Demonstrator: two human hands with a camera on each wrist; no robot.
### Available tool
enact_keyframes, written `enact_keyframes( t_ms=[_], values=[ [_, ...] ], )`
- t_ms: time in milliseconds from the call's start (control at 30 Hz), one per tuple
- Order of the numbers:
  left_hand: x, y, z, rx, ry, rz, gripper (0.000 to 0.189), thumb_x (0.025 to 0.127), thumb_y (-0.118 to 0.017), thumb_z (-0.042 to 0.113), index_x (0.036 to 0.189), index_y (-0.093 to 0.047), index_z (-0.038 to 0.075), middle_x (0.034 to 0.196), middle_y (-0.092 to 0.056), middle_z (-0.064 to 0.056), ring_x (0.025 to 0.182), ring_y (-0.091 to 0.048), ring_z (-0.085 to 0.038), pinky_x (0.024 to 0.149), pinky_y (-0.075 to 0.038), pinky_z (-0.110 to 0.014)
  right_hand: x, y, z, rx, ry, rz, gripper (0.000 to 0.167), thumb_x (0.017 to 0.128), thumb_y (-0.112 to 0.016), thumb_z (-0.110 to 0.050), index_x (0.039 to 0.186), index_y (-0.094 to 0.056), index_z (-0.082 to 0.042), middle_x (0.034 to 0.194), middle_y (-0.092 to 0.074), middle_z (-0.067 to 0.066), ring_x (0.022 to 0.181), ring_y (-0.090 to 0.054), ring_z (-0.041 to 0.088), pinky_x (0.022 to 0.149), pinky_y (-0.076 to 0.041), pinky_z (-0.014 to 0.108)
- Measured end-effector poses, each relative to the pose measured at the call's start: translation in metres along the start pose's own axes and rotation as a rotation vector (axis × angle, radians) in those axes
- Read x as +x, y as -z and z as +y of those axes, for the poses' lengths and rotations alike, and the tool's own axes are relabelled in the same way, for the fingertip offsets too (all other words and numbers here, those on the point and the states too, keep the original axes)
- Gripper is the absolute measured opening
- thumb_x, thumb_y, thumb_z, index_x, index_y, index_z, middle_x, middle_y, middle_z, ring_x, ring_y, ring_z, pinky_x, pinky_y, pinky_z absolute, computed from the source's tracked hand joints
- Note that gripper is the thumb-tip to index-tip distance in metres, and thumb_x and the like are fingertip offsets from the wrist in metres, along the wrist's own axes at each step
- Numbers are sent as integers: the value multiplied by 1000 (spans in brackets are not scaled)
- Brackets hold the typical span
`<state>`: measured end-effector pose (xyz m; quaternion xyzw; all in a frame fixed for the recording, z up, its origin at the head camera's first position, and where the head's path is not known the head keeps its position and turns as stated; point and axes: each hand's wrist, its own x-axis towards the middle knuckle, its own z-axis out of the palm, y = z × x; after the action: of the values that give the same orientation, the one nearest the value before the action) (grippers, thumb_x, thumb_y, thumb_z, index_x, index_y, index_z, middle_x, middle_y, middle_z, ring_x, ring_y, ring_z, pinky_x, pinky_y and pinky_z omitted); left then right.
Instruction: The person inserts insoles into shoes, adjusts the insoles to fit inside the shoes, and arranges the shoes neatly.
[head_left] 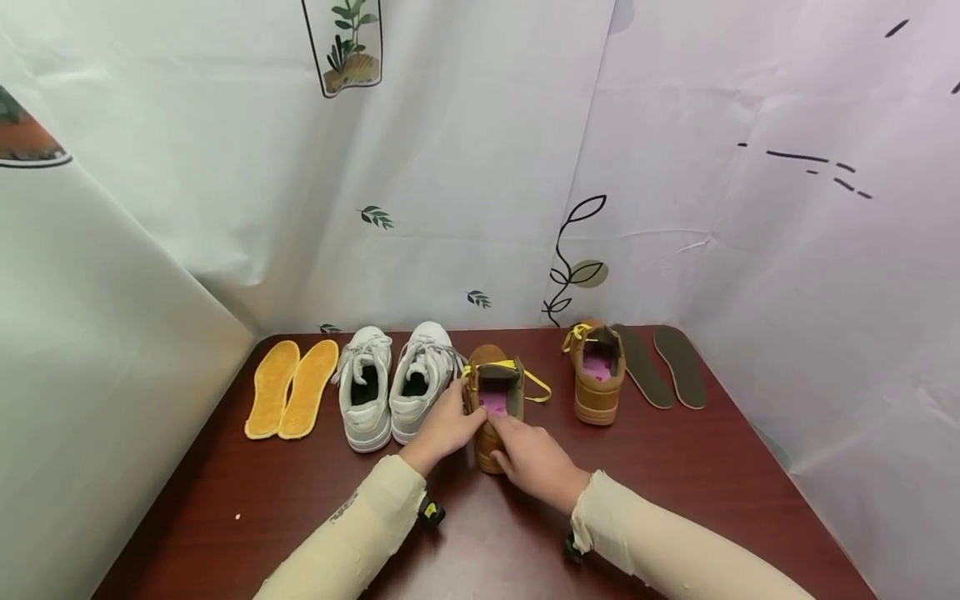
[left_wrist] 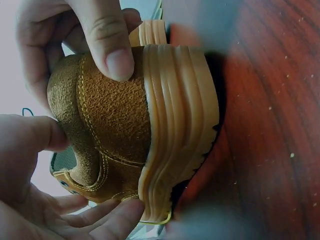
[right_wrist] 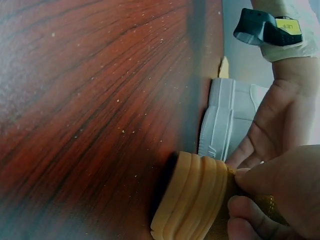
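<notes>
A brown suede shoe [head_left: 489, 450] with yellow laces [head_left: 542, 385] stands mid-table, heel toward me, a pink insole [head_left: 493, 402] showing inside. My left hand [head_left: 452, 421] grips its left side, with the thumb at the collar and the fingers along the upper, as the left wrist view shows. At the heel, my right hand [head_left: 538, 465] holds on with its thumb pressed on the suede [left_wrist: 112, 100] above the ridged tan sole [left_wrist: 175, 100]; its other fingers curl over the collar. The shoe's toe is partly hidden behind its tongue and laces.
To the left stand two white sneakers [head_left: 369, 421], beside a pair of fuzzy orange insoles [head_left: 271, 390]. The matching brown shoe [head_left: 598, 398] is at right, holding a pink insole [head_left: 597, 367]. Past it lie two dark insoles [head_left: 681, 367], near the patterned curtain [head_left: 480, 167].
</notes>
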<state>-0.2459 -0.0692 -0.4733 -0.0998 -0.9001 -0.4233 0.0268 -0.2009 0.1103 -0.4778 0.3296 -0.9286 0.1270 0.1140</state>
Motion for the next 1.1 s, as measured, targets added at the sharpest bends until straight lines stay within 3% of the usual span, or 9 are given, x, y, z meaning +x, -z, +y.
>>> enact_keyframes(
  t_ms=[100,233,400,633,833,1100],
  values=[
    [3,1,2,14,-25,11,72,88,-67,17,148,-36,-7,134,-57,-27,121,-58,-35,102,-47,-49,-1,2,1,23,-14,-22,53,93,-70,-25,138,-53,-3,127,-66,11,103,-69,22,83,-58,40],
    [7,1,3,58,-11,16,79,90,-67,20,154,-27,-2,147,-47,-27,133,-49,-38,108,-42,-51,-2,2,2,70,-38,-50,51,95,-66,-30,138,-52,-5,129,-65,9,107,-67,20,86,-57,40],
    [15,-3,6,113,35,49,66,99,-58,24,155,-30,1,147,-44,-30,134,-46,-43,108,-40,-55,-2,6,3,98,-27,-48,43,95,-65,-30,131,-57,-8,121,-67,6,103,-68,19,85,-57,39],
    [23,-16,4,118,48,83,58,104,-46,24,153,-30,-3,151,-38,-32,138,-40,-47,113,-34,-56,-5,17,31,191,29,112,24,94,-68,-23,116,-69,-15,109,-69,-4,92,-64,9,80,-55,31],
    [28,-22,-4,122,14,109,57,106,-42,26,157,-27,5,157,-29,-32,145,-30,-46,116,-29,-56,-11,31,60,228,40,237,13,93,-70,-17,106,-72,-16,95,-65,-12,74,-53,0,65,-49,20],
    [32,-30,-14,16,-27,78,47,108,-37,22,152,-34,7,155,-37,-19,143,-38,-34,116,-32,-50,-23,53,98,157,-29,332,14,91,-70,-15,105,-72,-19,97,-69,-8,81,-61,5,71,-53,31]
  ],
)
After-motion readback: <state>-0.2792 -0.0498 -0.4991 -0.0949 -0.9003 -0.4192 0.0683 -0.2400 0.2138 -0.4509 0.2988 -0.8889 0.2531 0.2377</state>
